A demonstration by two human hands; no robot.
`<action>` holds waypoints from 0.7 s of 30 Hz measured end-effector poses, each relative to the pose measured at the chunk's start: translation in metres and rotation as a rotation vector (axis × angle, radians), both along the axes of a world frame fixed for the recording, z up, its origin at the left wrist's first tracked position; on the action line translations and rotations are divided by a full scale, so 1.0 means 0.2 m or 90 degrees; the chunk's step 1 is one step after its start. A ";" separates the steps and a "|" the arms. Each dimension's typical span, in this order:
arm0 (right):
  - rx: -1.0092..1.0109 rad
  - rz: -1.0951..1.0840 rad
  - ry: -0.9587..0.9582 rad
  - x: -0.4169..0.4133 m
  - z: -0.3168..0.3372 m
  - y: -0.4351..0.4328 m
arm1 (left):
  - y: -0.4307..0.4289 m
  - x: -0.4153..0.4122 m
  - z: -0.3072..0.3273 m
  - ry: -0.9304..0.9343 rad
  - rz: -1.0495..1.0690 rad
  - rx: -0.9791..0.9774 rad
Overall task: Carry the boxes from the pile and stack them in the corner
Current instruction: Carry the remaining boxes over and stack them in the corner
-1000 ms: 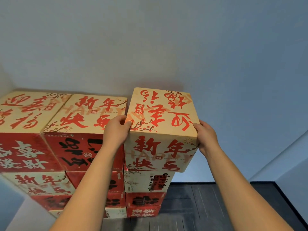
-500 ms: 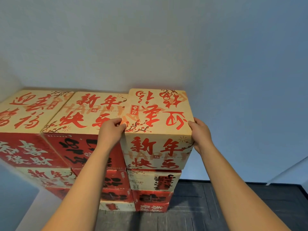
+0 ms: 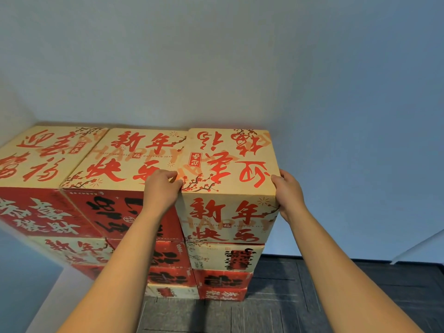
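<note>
Next to the red-and-tan printed cardboard stack [image 3: 129, 157] in the corner, my left hand [image 3: 161, 191] curls its fingers over the tan cardboard box [image 3: 230, 162] with red lettering. The box has sunk level onto its column, flush with its neighbour. My right hand [image 3: 288, 193] clasps its other side. I judge it placed and ready to let go.

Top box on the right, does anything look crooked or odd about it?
Only the print: the top box has its lid lettering upside down compared with the middle box. Otherwise it sits level, no dents visible.
</note>
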State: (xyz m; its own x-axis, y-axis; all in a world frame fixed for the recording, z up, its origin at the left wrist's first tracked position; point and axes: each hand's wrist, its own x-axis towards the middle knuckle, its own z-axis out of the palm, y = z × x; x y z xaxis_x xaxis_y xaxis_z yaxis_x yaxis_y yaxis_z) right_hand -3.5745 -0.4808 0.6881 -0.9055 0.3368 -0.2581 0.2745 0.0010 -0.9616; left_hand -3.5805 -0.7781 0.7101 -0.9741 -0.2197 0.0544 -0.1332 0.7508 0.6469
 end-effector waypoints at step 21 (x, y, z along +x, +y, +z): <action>0.047 0.009 -0.045 -0.04 -0.04 -0.01 | 0.14 -0.07 -0.03 -0.057 -0.204 -0.208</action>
